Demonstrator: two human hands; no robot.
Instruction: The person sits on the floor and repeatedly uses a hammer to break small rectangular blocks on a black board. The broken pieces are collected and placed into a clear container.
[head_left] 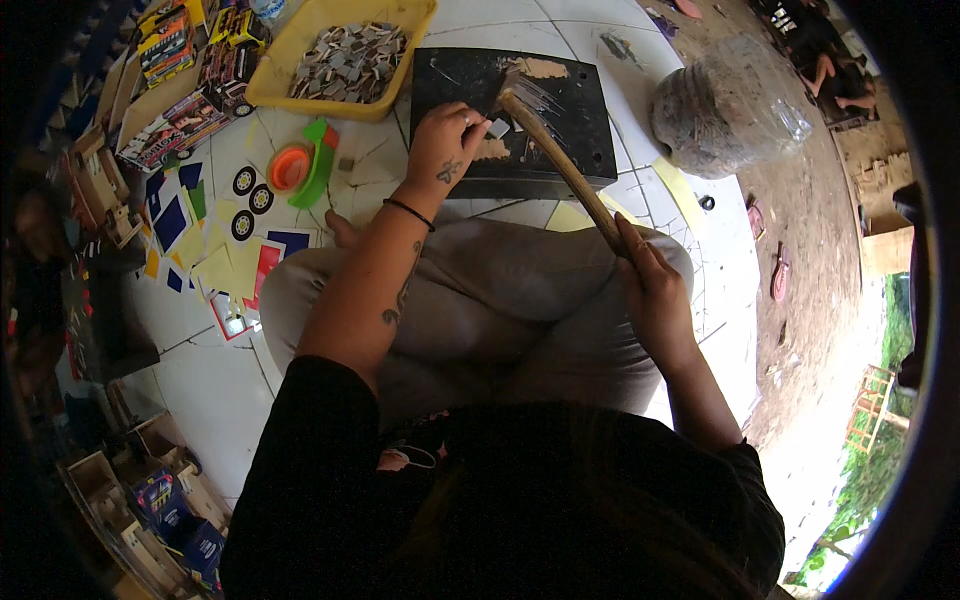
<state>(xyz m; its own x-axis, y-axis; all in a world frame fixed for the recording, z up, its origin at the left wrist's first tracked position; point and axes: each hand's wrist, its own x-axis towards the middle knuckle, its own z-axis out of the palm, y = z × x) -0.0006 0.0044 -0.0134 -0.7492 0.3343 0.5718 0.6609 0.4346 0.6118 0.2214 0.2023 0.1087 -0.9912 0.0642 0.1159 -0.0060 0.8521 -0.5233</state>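
Observation:
My right hand (652, 285) is wrapped round the lower end of a hammer's (562, 163) long wooden handle. The hammer's head is over a black block (447, 78) that stands in front of my crossed legs and is scuffed with bare patches. My left hand (446, 145) is closed in a pinch above the block, its fingertips close beside the hammer head. What those fingers hold is too small to make out. A small grey piece (499, 128) lies on the block by the fingertips.
Beyond my left hand stands a yellow basin (276, 88) of small grey pieces. Left of it are a green-and-orange tape dispenser (322, 165), toy wheels (243, 224), coloured paper cutouts (212, 270) and toy trucks (180, 125). A bulging clear plastic bag (725, 110) sits at the right.

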